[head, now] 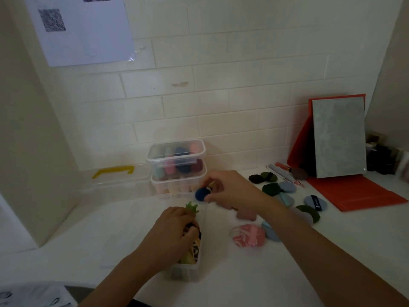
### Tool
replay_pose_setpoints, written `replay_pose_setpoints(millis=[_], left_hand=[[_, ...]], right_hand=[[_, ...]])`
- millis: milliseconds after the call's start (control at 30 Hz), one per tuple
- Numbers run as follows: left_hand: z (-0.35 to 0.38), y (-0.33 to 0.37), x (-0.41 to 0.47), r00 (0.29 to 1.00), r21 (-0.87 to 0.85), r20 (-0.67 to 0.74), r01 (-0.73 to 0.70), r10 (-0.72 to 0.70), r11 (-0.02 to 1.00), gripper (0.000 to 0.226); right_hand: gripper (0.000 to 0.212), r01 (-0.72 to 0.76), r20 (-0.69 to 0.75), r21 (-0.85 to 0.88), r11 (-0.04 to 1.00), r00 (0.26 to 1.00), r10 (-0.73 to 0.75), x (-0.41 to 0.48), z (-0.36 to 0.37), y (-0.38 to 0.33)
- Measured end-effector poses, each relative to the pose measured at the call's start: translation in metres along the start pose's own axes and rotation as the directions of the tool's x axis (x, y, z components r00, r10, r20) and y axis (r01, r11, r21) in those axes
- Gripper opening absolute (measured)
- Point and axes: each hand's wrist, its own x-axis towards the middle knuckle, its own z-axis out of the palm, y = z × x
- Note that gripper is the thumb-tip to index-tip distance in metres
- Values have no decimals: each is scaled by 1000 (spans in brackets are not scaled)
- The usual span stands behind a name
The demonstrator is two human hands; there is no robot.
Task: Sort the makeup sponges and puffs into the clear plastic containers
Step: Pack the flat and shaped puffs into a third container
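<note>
Clear container (pixel 188 271) holds soft sponges (pixel 190 259) — left hand (pixel 172 229) fingers curl among them, grip unclear — while right hand (pixel 223 187) fingers pinch a round blue puff (pixel 201 194).

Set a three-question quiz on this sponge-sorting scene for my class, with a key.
1. True or false: the right hand pinches a blue puff.
2. The left hand reaches into: A) the open box; B) a drawer; C) a bag.
3. How many lidded boxes are stacked by the wall?
Key: 1 true; 2 A; 3 two.
</note>
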Motion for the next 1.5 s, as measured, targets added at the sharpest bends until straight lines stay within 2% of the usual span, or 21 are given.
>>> replay_pose_setpoints(millis=[100,167,233,300,467,633,733,833,933,1000,1100,1167,1233,1333,1400,1500], left_hand=[[3,-1,0,998,35,-53,42,-40,998,57],[5,-2,0,995,79,-73,78,-72,994,70],[6,-3,1,993,111,-80,98,-89,989,72],[6,-2,1,991,111,-80,114,-105,987,67],[4,2,-1,984,27,-101,152,-148,988,28],[4,0,-1,984,-2,-96,152,-151,988,27],[1,5,-1,979,-53,-76,186,-189,981,14],[0,5,2,987,-20,-28,160,-161,987,30],[-1,4,7,991,32,41,124,-126,992,64],[-2,2,9,989,38,64,132,-134,991,72],[0,1,10,987,52,51,152,-154,987,70],[1,3,11,984,61,45,170,-173,984,70],[3,6,14,982,63,30,184,-186,981,60],[7,9,20,979,62,0,204,-205,977,40],[9,11,24,977,50,-19,212,-212,976,33],[10,13,27,978,47,-23,207,-206,977,36]], right_hand=[[16,101,159,-208,973,985,-69,3,13,-14],[16,102,177,-286,953,983,-52,7,16,-14],[16,99,188,-316,944,981,-40,10,17,-16],[18,116,209,-353,928,977,-43,12,17,-17],[19,139,241,-501,854,970,-17,14,20,-21],[37,123,360,-607,785,923,134,8,24,-29],[31,97,395,-566,819,903,166,3,23,-31],[30,142,443,-592,794,880,173,5,24,-28],[38,171,470,-573,802,870,150,5,27,-22],[37,139,412,-497,857,906,92,2,22,-14],[29,97,264,-389,916,965,10,-8,-3,-2],[25,12,164,-327,945,986,45,-12,-26,8],[22,-117,-9,-358,926,993,122,-14,-48,25],[31,-383,-271,-409,828,918,291,-11,-72,66],[37,-535,-339,-421,732,842,420,-9,-81,96],[40,-646,-416,-471,601,763,494,-10,-94,127]])
